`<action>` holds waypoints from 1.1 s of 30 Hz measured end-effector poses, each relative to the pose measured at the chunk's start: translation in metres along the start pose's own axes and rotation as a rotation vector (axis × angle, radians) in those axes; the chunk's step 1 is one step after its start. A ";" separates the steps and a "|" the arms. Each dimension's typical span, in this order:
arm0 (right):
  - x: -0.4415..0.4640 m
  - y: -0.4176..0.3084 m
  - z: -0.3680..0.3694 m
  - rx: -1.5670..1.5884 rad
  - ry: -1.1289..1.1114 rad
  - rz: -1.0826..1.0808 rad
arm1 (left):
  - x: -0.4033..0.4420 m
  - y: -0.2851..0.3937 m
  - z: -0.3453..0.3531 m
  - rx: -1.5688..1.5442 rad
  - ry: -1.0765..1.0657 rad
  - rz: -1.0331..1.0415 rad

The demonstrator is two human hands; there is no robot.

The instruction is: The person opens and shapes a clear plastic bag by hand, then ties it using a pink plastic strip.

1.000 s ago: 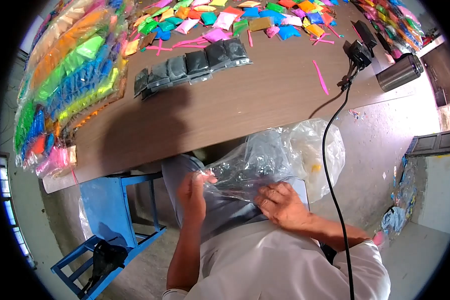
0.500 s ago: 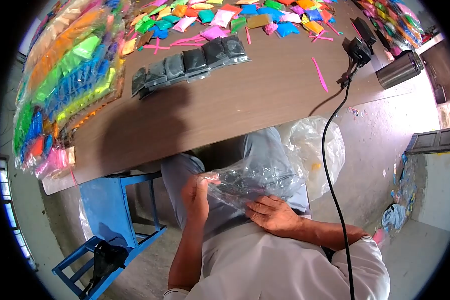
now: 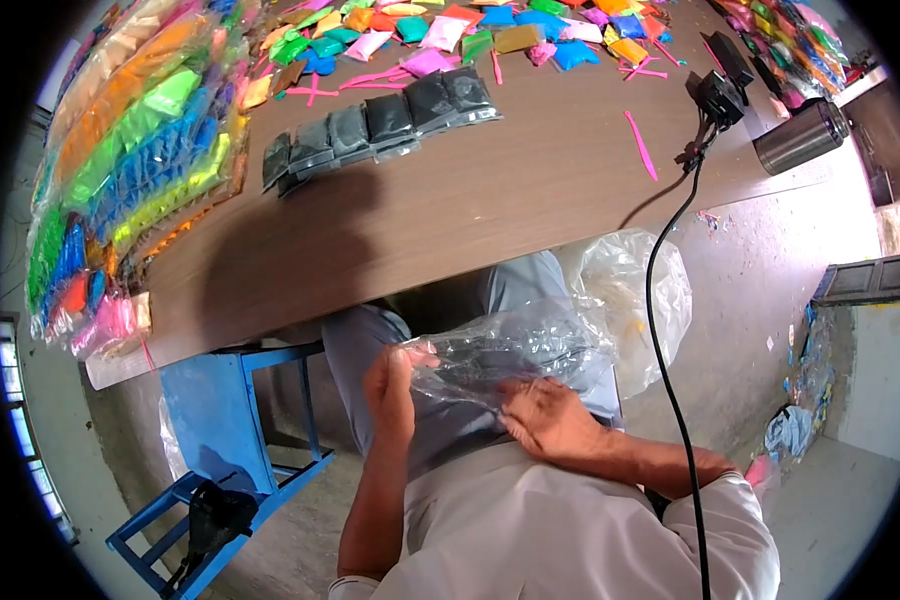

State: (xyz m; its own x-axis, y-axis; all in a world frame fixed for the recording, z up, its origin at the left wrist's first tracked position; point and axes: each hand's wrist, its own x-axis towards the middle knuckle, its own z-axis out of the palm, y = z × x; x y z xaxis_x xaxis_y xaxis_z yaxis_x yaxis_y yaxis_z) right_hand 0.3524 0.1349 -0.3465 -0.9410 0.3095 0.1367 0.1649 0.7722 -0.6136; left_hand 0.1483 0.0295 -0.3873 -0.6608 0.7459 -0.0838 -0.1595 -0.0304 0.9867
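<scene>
Over my lap lies a clear plastic bag (image 3: pixel 480 350), crumpled and shiny, with a dark greyish patch showing through it; whether that is its contents I cannot make out. My left hand (image 3: pixel 392 390) pinches the bag's left end between thumb and fingers. At its lower edge, my right hand (image 3: pixel 550 418) has its fingers curled against the plastic, the tips partly hidden by the film. Beyond them on the table, a row of black packets (image 3: pixel 390 118) lies joined in a strip.
A brown table (image 3: pixel 530 190) carries colourful packets (image 3: pixel 440 35), pink plastic sticks (image 3: pixel 640 145) and a metal bottle (image 3: pixel 800 138). Packed colour strips (image 3: pixel 140 130) pile up at left. A black cable (image 3: pixel 660 260) hangs at right, near another clear bag (image 3: pixel 640 300). A blue stool (image 3: pixel 215 410) stands left.
My right hand has shifted slightly and its fingers have curled in at the bag's lower edge. The bag has flattened and been drawn out a little; my left hand keeps its hold.
</scene>
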 end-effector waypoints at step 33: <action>0.058 0.043 -0.043 1.190 -0.243 0.778 | -0.006 0.001 -0.014 -0.136 -0.176 -0.284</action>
State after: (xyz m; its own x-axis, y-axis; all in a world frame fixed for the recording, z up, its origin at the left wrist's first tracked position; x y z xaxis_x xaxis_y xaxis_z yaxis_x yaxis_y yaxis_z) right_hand 0.3176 0.2096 -0.3319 -0.7751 0.2345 -0.5867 0.4241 -0.4951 -0.7583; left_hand 0.1421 0.0157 -0.3873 -0.4417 0.8401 -0.3147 -0.4227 0.1145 0.8990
